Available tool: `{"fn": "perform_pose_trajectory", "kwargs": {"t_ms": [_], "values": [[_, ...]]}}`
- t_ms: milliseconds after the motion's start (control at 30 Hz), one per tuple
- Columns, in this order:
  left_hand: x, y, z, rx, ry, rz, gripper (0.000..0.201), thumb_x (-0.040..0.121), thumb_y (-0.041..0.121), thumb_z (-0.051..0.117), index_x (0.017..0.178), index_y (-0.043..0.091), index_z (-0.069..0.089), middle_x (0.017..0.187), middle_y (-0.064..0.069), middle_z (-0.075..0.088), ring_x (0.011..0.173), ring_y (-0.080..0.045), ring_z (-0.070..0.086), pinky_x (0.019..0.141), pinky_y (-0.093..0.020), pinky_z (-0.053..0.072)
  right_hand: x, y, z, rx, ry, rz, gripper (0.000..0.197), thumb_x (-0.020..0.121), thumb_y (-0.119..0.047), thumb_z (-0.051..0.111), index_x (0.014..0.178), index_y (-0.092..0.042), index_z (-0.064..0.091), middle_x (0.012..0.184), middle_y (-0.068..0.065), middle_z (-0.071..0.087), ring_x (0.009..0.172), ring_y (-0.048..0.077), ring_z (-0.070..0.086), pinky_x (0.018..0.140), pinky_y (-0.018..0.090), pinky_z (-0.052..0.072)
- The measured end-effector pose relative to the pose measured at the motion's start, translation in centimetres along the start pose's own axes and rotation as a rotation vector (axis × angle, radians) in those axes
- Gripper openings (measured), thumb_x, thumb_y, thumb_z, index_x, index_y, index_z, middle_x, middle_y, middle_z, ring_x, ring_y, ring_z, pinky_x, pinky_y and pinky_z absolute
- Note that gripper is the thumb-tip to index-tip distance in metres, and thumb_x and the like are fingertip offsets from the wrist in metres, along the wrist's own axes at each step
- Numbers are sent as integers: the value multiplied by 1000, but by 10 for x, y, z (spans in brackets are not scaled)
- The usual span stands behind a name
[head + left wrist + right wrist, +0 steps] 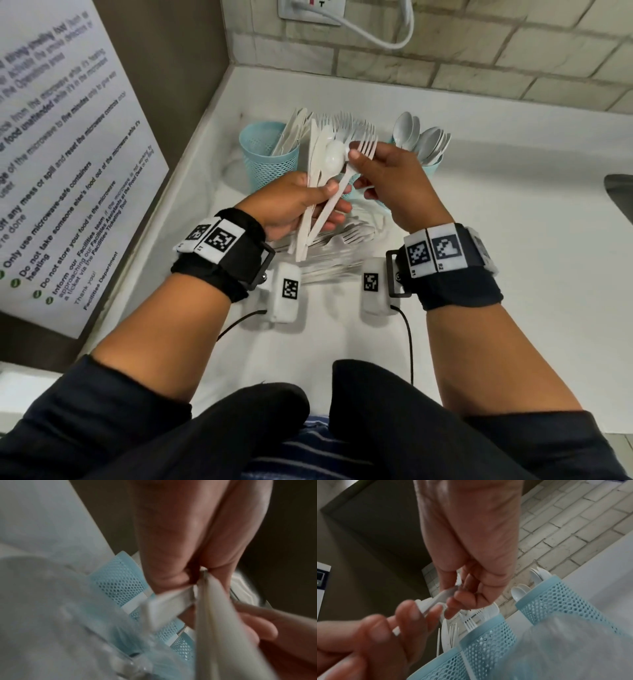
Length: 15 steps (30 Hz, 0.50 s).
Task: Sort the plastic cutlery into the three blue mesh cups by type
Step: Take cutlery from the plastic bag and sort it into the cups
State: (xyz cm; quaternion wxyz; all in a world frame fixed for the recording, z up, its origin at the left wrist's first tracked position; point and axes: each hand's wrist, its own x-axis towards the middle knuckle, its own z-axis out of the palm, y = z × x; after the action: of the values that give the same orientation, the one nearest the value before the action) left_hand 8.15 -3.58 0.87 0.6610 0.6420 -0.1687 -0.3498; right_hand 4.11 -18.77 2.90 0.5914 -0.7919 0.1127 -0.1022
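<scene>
Over a white counter [513, 240], the left hand [291, 202] grips a fanned bunch [318, 178] of mixed cutlery so the right hand [394, 178] can pinch 1 fork [364, 147] free; 3 cups [263, 161] wait just beyond.

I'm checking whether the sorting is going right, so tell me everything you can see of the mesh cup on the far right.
The right mesh cup is pale blue, plastic-looking, with a honeycomb wall and a solid smooth rim. It stands upright on the white counter near the tiled wall, rightmost of the row, largely hidden behind the right hand in the head view. White spoons stand in it, bowls up; no other cutlery type shows. Neither hand touches it.
</scene>
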Motion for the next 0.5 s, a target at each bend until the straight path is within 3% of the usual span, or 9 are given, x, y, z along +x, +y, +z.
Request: {"fn": "perform_pose_trajectory", "kwargs": {"t_ms": [167,300,500], "values": [[-3,-5,-1,-215,-107,-118,28,100,20,34,109,6,57,85,-6,74,72,-14,71,66,-27,59,1,10,3,120,46,61,13,92,-7,54,101,-11,63,69,-3,60,48,4,51,46,15,40],[-5,-7,-2,-339,-169,-201,29,98,12,33,113,6,57,92,-9,73,79,-17,72,70,-30,59,1,15,3,192,46,157,20,92,-2,50,107,-11,60,69,0,59,43,3,51,43,14,41],[-5,-17,-5,-346,-131,-186,26,97,12,38,113,6,58,93,-7,73,83,-16,72,69,-28,59,2,24,4,205,46,228,18,94,-5,47,107,-11,58,72,1,56,41,3,52,41,15,40]]}}
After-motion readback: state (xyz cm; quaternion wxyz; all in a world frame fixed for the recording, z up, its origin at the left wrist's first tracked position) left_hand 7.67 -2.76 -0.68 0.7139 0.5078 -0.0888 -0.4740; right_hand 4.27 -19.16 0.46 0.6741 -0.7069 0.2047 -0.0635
